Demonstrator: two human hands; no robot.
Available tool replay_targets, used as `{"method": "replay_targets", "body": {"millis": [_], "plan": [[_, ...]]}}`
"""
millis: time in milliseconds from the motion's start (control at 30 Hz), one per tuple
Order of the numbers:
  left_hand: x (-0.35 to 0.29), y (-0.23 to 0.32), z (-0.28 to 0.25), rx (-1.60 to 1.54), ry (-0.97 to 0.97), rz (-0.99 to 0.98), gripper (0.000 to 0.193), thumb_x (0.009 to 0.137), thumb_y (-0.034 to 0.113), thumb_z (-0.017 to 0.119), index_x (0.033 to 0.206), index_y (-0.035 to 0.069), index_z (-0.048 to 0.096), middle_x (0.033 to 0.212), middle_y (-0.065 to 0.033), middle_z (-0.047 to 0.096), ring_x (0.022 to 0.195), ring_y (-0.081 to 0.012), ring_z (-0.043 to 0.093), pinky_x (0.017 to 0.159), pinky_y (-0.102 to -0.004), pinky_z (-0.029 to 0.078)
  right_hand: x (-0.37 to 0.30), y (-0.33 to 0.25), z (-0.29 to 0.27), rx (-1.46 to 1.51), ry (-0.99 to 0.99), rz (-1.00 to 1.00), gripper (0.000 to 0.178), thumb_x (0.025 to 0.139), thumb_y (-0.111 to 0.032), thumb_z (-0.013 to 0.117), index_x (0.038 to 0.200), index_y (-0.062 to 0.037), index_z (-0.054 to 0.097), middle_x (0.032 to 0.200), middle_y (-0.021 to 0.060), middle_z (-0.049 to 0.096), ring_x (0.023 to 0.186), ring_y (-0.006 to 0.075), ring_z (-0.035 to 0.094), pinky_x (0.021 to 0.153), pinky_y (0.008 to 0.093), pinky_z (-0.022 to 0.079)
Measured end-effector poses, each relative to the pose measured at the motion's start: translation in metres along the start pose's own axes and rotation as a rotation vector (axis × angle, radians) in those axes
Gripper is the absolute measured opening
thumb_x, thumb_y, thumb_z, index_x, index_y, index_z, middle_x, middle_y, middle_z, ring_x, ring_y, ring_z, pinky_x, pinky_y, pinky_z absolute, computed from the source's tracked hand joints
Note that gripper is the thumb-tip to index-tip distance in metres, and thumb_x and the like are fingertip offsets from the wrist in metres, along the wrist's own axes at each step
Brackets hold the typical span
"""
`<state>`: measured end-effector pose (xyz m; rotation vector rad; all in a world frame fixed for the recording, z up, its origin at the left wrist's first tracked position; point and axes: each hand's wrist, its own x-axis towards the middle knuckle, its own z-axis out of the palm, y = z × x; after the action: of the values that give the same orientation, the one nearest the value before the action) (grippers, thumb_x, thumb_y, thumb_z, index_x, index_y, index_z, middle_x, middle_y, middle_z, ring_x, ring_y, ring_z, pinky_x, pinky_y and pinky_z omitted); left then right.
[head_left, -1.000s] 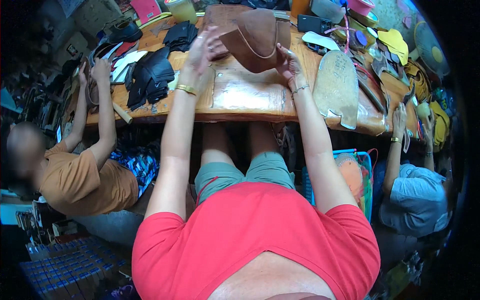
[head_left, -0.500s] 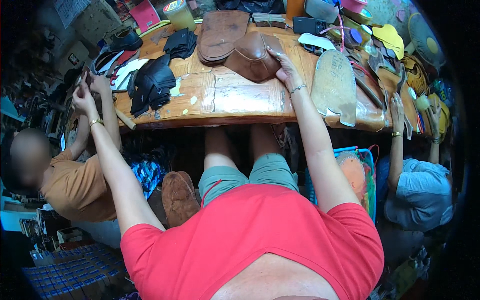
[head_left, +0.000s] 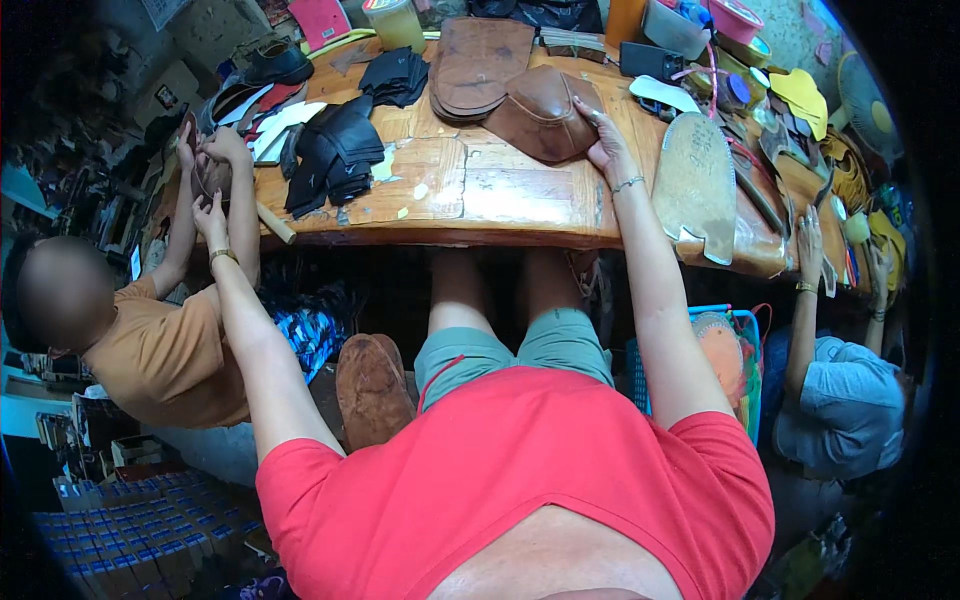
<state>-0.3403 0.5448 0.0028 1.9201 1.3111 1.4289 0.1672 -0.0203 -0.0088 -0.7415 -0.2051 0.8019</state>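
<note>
On the wooden table, my right hand (head_left: 606,143) is closed on the right edge of a brown leather shoe upper (head_left: 545,118), which has a raised seam. My left hand (head_left: 211,222) reaches out to the left, its fingers pinched at the lower end of a dark brown leather piece (head_left: 210,178). A co-worker in an orange-brown shirt has a hand (head_left: 228,146) at that same piece, so two people touch it. Just beyond the shoe upper lies a stack of brown leather pieces (head_left: 482,65) with rounded ends.
Black leather pieces (head_left: 338,150) lie in piles left of centre. A pale sole-shaped pattern (head_left: 694,185) rests on the right, near a hammer handle (head_left: 762,200). A wooden handle (head_left: 276,222) juts over the table's front edge. Another co-worker's hand (head_left: 810,248) is at far right.
My left hand has moved right and slightly down, and the dark brown leather piece now shows between it and the co-worker's hands. My right hand keeps hold of the shoe upper. The view has shifted slightly.
</note>
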Motion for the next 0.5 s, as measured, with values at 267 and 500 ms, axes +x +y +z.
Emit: {"method": "replay_targets", "body": {"millis": [267,500], "plan": [[0.003,-0.013,0.014,0.417,-0.063,0.047,0.042,0.074,0.026,0.074,0.113,0.019,0.060,0.126,-0.0221,0.047,0.110,-0.0312,0.050,0.093,-0.0377,0.041,-0.005,0.000,0.006,-0.014,0.021,-0.028,0.028,0.084,-0.010,0.065,0.110,-0.0007,0.061,0.111,0.0121,0.063,0.103,0.0210,0.061,0.092,0.0357,0.049],[0.031,-0.033,-0.008,0.023,-0.207,-0.095,0.045,0.071,0.015,0.077,0.111,0.007,0.057,0.115,-0.0121,0.051,0.104,-0.0247,0.051,0.087,-0.0340,0.044,0.003,0.004,0.001,0.007,-0.018,-0.037,0.028,0.083,-0.010,0.066,0.109,-0.0006,0.061,0.110,0.0120,0.063,0.102,0.0200,0.061,0.092,0.0350,0.049]]}}
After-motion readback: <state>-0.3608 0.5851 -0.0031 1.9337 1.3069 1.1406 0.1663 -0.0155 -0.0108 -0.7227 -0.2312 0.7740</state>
